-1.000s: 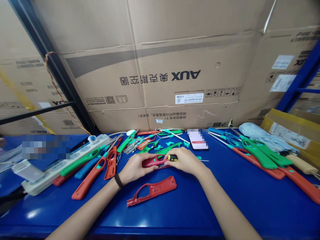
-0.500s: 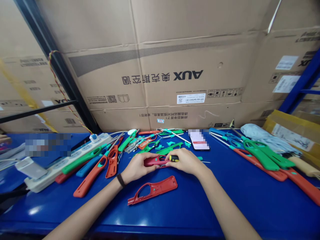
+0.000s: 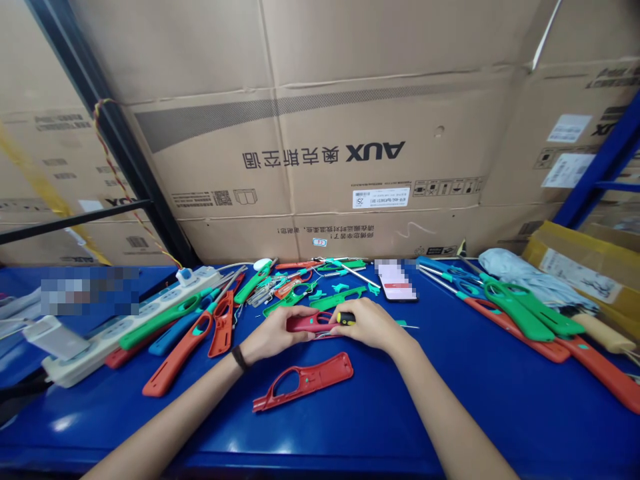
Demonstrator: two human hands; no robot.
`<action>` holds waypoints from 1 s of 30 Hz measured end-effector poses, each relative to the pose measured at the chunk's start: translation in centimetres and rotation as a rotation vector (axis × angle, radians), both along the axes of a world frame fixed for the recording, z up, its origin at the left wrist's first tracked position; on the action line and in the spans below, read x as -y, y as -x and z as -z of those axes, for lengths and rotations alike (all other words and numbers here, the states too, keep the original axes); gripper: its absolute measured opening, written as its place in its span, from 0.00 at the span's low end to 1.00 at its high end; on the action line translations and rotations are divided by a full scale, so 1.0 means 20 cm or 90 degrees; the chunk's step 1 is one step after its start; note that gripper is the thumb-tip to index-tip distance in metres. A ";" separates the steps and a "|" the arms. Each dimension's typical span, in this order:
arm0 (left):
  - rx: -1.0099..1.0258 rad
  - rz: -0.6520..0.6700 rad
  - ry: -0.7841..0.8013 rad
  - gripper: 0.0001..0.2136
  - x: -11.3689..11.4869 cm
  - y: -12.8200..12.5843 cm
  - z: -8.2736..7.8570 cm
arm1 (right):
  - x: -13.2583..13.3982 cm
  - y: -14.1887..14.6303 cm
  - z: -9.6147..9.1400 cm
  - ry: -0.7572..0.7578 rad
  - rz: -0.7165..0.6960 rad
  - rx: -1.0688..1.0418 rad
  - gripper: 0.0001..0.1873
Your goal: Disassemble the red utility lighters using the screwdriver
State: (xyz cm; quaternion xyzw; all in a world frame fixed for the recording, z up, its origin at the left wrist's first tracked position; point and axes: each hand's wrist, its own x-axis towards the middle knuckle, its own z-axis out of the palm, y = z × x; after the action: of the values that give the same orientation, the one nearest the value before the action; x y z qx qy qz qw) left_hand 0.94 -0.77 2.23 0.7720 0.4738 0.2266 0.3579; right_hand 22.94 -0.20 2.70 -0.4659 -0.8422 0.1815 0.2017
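My left hand [image 3: 273, 335] grips a red plastic long lighter body [image 3: 310, 323] low over the blue bench, and its far end runs under my right hand. My right hand [image 3: 371, 327] is closed on a small screwdriver with a black and yellow handle [image 3: 346, 319], its shaft hidden by my fingers and the red piece. A separate red lighter shell half [image 3: 320, 379] lies on the bench just below my hands, touching neither. A black band circles my left wrist [image 3: 240, 358].
Several red, green and blue lighters and loose green parts lie on the blue bench [image 3: 450, 413], beside a white power strip [image 3: 100, 350]. A phone [image 3: 397, 283] lies beyond my right hand. Large cardboard cartons [image 3: 320, 153] stand behind the bench, with a blue rack upright [image 3: 605, 160] at right.
The whole view has shifted slightly as my head moved. My hands stay together on the red lighter body and screwdriver, with only small shifts in their position.
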 end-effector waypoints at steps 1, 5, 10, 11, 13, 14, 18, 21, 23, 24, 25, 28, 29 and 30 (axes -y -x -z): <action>-0.004 0.015 -0.009 0.22 0.00 0.01 0.00 | 0.00 0.00 0.00 -0.001 0.000 -0.001 0.06; -0.060 0.065 -0.117 0.21 0.01 0.05 0.00 | 0.01 0.01 0.00 -0.005 0.000 -0.004 0.05; -0.143 0.090 -0.207 0.21 0.00 0.09 0.00 | 0.01 0.00 0.00 0.000 -0.006 -0.010 0.06; -0.145 0.087 -0.210 0.21 0.00 0.09 -0.01 | 0.01 0.00 0.00 -0.001 -0.007 -0.012 0.06; -0.146 0.081 -0.214 0.21 0.00 0.09 -0.02 | 0.01 0.00 -0.01 -0.004 -0.012 -0.016 0.06; -0.145 0.079 -0.215 0.21 0.00 0.09 -0.02 | 0.01 0.00 -0.01 -0.006 -0.013 -0.018 0.06; -0.139 0.091 -0.205 0.20 0.00 0.10 -0.03 | 0.01 0.00 -0.01 0.002 -0.019 -0.014 0.07; -0.141 0.096 -0.194 0.20 0.00 0.10 -0.03 | 0.01 0.00 0.00 0.006 -0.022 0.001 0.08; -0.145 0.095 -0.192 0.19 0.00 0.10 -0.03 | 0.01 0.00 0.01 0.006 -0.027 0.009 0.09; -0.147 0.094 -0.190 0.19 0.00 0.10 -0.03 | 0.01 0.00 0.01 0.007 -0.030 0.012 0.09; -0.149 0.095 -0.190 0.19 0.00 0.10 -0.03 | 0.01 0.00 0.01 0.007 -0.034 0.014 0.08; -0.156 0.104 -0.189 0.18 0.00 0.11 -0.04 | 0.01 0.00 0.01 0.007 -0.039 0.023 0.08; -0.161 0.108 -0.190 0.18 0.00 0.12 -0.05 | 0.01 0.00 0.00 0.006 -0.039 0.027 0.08; -0.169 0.112 -0.190 0.18 0.00 0.13 -0.06 | 0.02 0.01 0.00 0.006 -0.038 0.030 0.08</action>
State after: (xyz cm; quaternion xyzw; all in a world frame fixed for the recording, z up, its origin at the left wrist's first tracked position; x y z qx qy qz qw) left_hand -1.62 -0.68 3.34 0.8778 0.4087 0.1586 0.1928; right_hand 22.84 -0.52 2.70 -0.4455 -0.8595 0.1802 0.1739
